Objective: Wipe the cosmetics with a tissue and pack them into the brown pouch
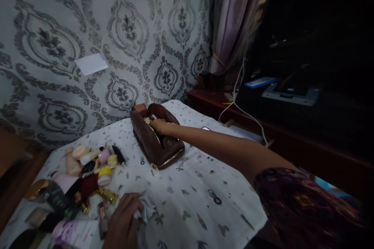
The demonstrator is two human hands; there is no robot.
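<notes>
My right hand (161, 125) reaches into the open brown zip bag (145, 139). Its fingers are curled together by small pale and gold-coloured items (148, 120) inside, and their tips are partly hidden. What they grip I cannot make out. At the front of the table, my left hand (125, 218) rests with its fingers closed on a crumpled white cloth (145, 209). Just left of that hand stand a small pinkish bottle (103, 218) and a gold lipstick tube (108, 195).
Cosmetics crowd the table's left side, among them a yellow-lidded jar (104, 176), a pink tube (64, 181) and a white box (84, 233). A patterned white cover (193, 186) lies over the table. On the right are a dark wooden cabinet (204, 99) and a white cable (249, 115).
</notes>
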